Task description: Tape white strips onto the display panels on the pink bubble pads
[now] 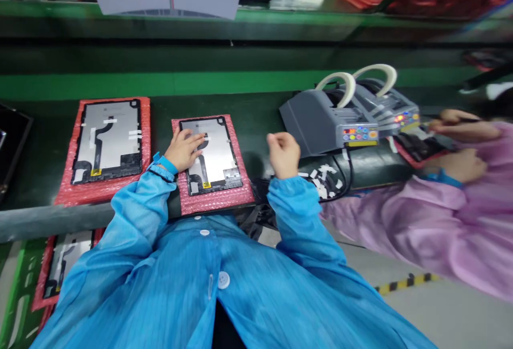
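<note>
A tablet screen panel (218, 148) lies with its silver back up on a pink bubble-wrap sleeve (244, 191) in front of me. A dark flex cable runs down its left part to a yellow tab near the lower edge. My left hand (184, 148) rests on the panel's left side with its fingers stretched out over the back. Off to the right, my right hand (284, 155) is raised with the fingers curled closed, left of a grey tape dispenser (310, 124). Anything inside those fingers is hidden.
Another screen panel (120, 135) lies on red bubble wrap at left. A second dispenser (396, 108) stands beside the first. White tape scraps (323, 178) and black cables are below them. At right, a co-worker's hands (455, 167) handle a dark part on red wrap.
</note>
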### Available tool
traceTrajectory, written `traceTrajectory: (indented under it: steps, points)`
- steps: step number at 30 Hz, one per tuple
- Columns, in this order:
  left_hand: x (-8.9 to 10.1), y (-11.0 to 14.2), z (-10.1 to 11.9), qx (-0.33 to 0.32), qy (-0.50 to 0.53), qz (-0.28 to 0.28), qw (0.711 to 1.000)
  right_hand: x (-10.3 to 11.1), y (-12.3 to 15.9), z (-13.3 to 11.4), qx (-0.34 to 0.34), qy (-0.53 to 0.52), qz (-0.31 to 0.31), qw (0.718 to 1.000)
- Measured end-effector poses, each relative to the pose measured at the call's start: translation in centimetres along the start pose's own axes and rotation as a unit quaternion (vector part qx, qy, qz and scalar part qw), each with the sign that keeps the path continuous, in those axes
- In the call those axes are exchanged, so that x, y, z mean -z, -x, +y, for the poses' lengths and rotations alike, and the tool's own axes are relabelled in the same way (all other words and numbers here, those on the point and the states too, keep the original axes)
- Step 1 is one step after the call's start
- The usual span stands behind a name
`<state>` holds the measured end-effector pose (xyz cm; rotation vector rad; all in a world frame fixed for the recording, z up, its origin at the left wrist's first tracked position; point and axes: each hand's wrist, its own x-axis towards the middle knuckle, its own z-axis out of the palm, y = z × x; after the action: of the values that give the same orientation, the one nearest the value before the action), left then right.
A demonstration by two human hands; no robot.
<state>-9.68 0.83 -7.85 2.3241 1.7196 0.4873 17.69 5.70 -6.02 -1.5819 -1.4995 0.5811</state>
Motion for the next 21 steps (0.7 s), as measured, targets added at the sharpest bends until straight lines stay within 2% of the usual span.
traceTrajectory:
  steps: [2,4,7,10,13,16,21]
  points:
    - [0.1,-0.1,-0.2,-0.020,0.007,0.024,0.999,4.2,0.6,2.9,-0.068,-0.095,0.123,0.986]
    - [0.4,-0.3,-0.4,-0.035,0.015,0.061,0.997,7.6,0.8,4.9,-0.141,-0.149,0.202,0.958]
    - [0.9,-0.7,0.0,-0.044,0.019,0.117,0.992,10.2,-0.4,6.2,-0.214,-0.197,0.220,0.931]
    - [1.3,-0.7,1.4,-0.048,0.015,0.143,0.989,10.6,-1.9,6.3,-0.192,-0.221,0.221,0.930]
    - [1.6,-0.5,2.9,-0.048,0.011,0.144,0.988,10.3,-1.9,6.2,-0.145,-0.211,0.262,0.930]
    - [1.7,-0.6,4.1,-0.050,0.012,0.131,0.990,10.5,-0.8,6.5,-0.145,-0.226,0.293,0.918]
    - [1.7,-1.7,5.6,-0.079,0.018,0.097,0.992,11.0,-0.6,6.1,-0.152,-0.291,0.286,0.900]
